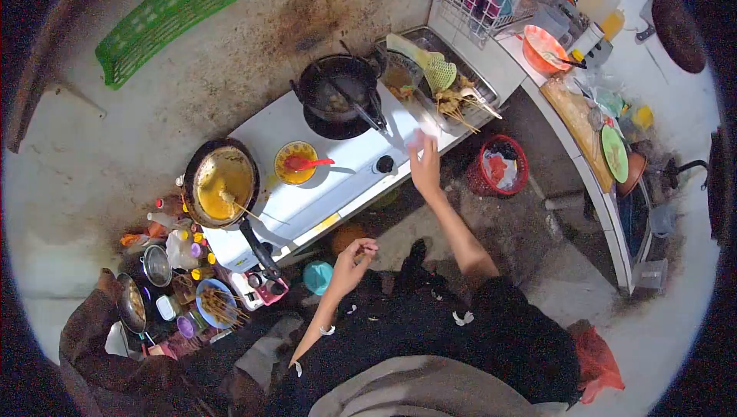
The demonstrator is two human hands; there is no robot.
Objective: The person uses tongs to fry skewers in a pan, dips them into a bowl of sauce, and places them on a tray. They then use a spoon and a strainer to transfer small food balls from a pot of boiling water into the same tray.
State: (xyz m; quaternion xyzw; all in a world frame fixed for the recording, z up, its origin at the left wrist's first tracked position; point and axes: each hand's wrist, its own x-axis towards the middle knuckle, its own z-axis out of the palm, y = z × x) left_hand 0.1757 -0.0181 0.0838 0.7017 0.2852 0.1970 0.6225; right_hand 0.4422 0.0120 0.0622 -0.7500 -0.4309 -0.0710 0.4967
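Observation:
My left hand (353,265) is raised in front of my body, its fingers loosely bent and a little apart, with nothing visible in it. My right hand (424,165) reaches over the front edge of the white stove (338,175), fingers stretched out and slightly blurred; I see nothing held. Nearest to it are the stove knob (385,164) and a metal tray (485,98) of skewers (457,102). A black wok (335,87) with utensils sits on the back burner. A patterned bowl (296,162) holds a red spoon (311,163). To the left stands a frying pan (223,183) of yellow liquid with a skewer in it.
A person in dark clothing (146,363) is at the lower left, near a plate of skewers (219,303) and a small pan (132,302). A red basket (499,165) stands on the floor. The curved counter (587,179) at right carries a cutting board (576,121) and an orange bowl (543,48).

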